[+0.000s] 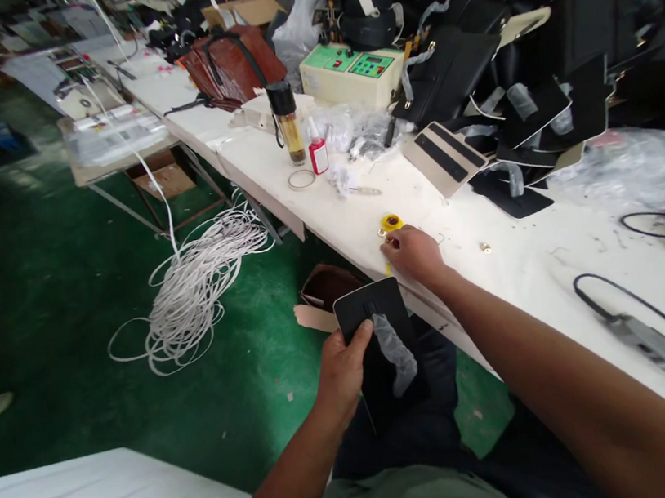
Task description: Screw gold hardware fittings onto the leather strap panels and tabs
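Observation:
My left hand (pixel 342 373) is closed around a flat black leather piece (pixel 381 333) with a grey plastic-wrapped strip on it, held over my lap. My right hand (pixel 412 254) rests on the edge of the white worktable (pixel 495 259), its fingertips pinched over small metal bits I cannot make out. A small yellow ring-shaped item (pixel 391 222) lies just beyond those fingers. A tiny brass fitting (pixel 484 247) lies to the right of that hand.
Black bag panels (pixel 469 73) are piled at the back right. A green-topped control box (pixel 352 71), a dark-capped bottle (pixel 288 122) and a red glue bottle (pixel 317 152) stand on the table. White cord (pixel 201 284) is coiled on the green floor. A black cable (pixel 636 297) runs at right.

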Action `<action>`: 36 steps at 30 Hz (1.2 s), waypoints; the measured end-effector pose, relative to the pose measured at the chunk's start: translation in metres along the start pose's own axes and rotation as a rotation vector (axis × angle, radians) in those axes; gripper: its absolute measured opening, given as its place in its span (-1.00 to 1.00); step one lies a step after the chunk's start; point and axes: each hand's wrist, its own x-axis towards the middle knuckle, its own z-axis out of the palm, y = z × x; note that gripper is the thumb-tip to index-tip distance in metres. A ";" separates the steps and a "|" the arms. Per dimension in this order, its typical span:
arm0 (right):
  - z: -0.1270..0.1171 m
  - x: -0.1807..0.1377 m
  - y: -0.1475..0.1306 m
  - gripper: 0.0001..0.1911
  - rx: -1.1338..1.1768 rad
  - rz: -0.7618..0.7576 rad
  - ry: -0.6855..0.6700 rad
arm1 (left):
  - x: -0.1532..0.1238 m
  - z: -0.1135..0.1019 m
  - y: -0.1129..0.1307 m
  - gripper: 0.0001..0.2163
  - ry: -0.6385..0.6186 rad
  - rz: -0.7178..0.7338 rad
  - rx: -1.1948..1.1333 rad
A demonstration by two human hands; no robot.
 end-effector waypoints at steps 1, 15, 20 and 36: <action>0.000 0.000 -0.001 -0.71 -0.007 -0.001 0.000 | -0.001 0.000 0.000 -0.58 0.002 0.007 0.005; -0.007 -0.001 0.001 -0.75 0.159 -0.008 0.051 | -0.018 0.006 0.004 -0.56 0.003 0.068 0.065; -0.029 -0.048 -0.007 -0.65 0.439 0.008 0.093 | -0.021 0.006 0.008 -0.58 0.025 0.092 0.099; -0.075 -0.218 -0.025 -0.96 0.856 -0.015 0.418 | -0.050 0.042 0.011 -0.59 -0.102 0.260 0.435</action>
